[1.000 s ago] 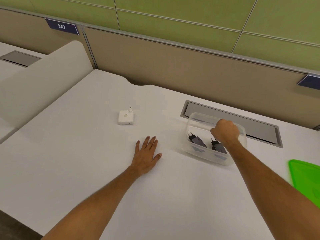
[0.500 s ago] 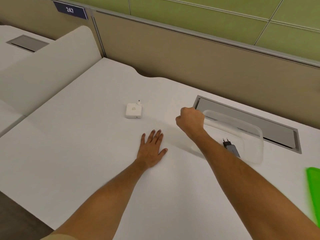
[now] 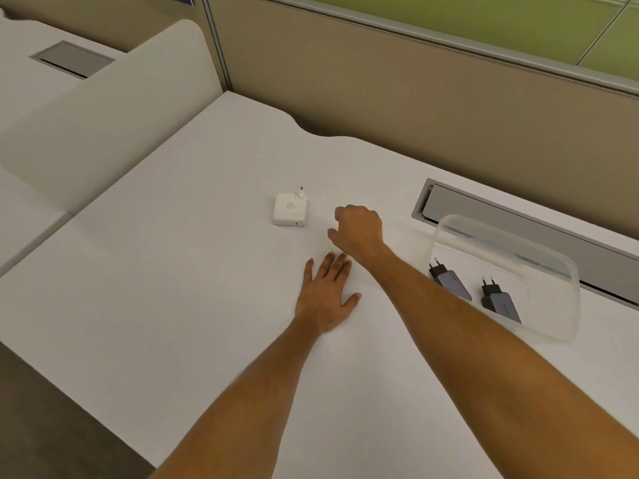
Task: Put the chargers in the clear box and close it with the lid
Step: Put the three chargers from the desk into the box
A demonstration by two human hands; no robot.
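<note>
A white square charger lies on the white desk, plug prongs pointing away. My right hand hovers just right of it, fingers loosely curled and holding nothing, a small gap between them and the charger. My left hand rests flat on the desk, palm down, fingers spread. At the right stands the clear box, lidless, with two dark grey chargers inside: one at its left, partly behind my right forearm, and one beside it. The green lid is out of view.
A grey cable hatch is set into the white desk behind the box. A beige partition runs along the back. A curved white divider borders the desk on the left. The front edge drops off at lower left.
My right hand left the clear box and travelled left across the desk, ending beside the white charger. The left hand stayed flat. The view shifted left, taking the green lid out of frame.
</note>
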